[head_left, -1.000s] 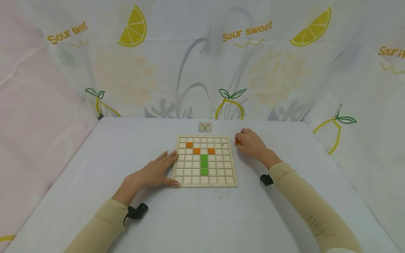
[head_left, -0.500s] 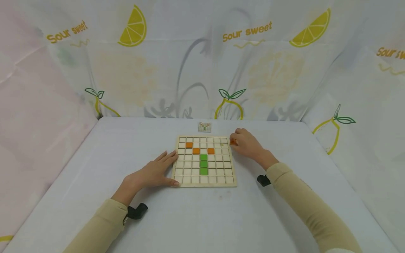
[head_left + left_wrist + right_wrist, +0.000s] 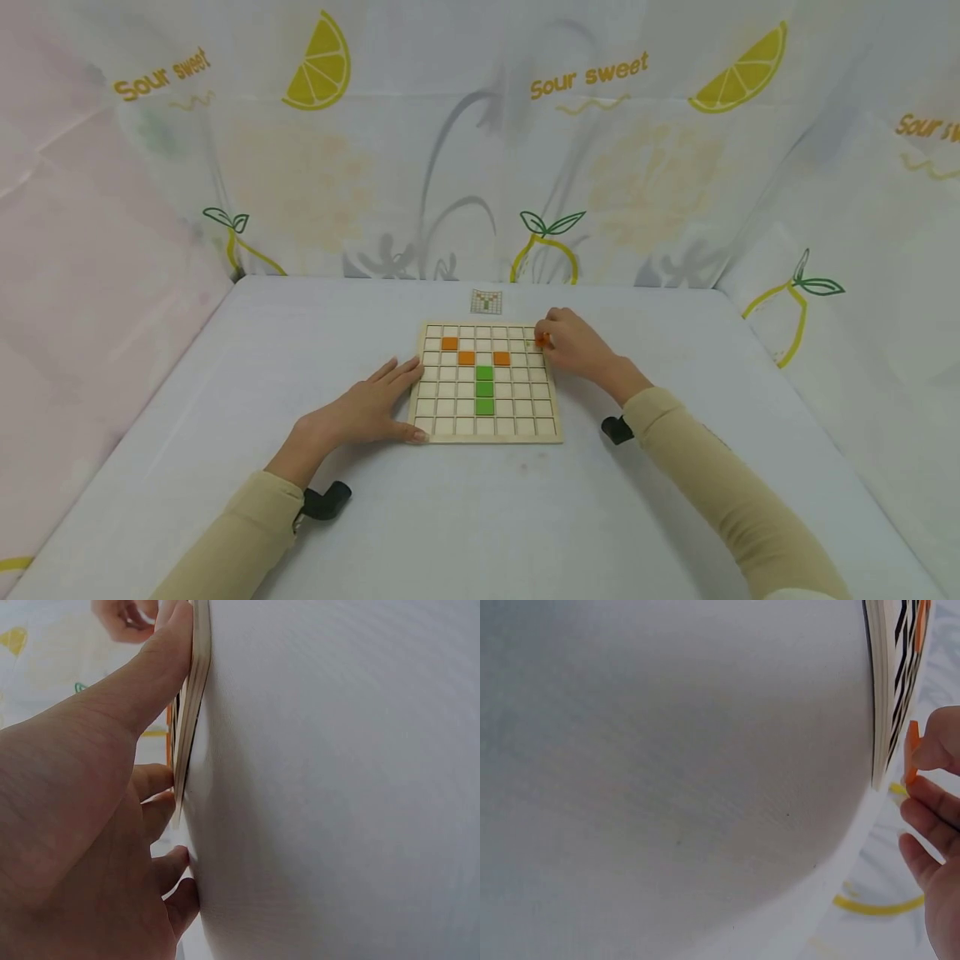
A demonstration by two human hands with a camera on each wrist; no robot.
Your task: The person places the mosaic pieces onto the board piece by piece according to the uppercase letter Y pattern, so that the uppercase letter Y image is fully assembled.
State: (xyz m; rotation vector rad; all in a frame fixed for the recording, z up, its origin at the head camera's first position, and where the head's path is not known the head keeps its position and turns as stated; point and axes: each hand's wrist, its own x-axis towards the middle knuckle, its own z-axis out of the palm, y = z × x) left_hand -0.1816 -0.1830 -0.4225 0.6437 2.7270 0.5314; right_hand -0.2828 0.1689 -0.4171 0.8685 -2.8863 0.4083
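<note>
A square wooden grid board (image 3: pixel 522 408) lies on the table in the head view. Set in its cells are three orange tiles (image 3: pixel 467 358), stepping diagonally with one to the right, and a column of three green tiles (image 3: pixel 484 389). My left hand (image 3: pixel 360 412) rests at the board's left edge, fingers extended and thumb at the near corner. My right hand (image 3: pixel 581 343) pinches another orange tile (image 3: pixel 911 750) between thumb and fingertips. That tile overlaps the board's upper right edge in the head view, and the right wrist view shows it tilted on edge.
Just behind the board lies a small printed card (image 3: pixel 487 302) with a coloured grid pattern. A white cloth covers the table (image 3: pixel 480 517). Lemon-printed fabric (image 3: pixel 630 167) hangs at the back and sides. Each wrist wears a black device (image 3: pixel 327 502).
My right hand has moved left with the orange tile, from beside the board to its upper right edge. The left hand and the tiles on the board have stayed put.
</note>
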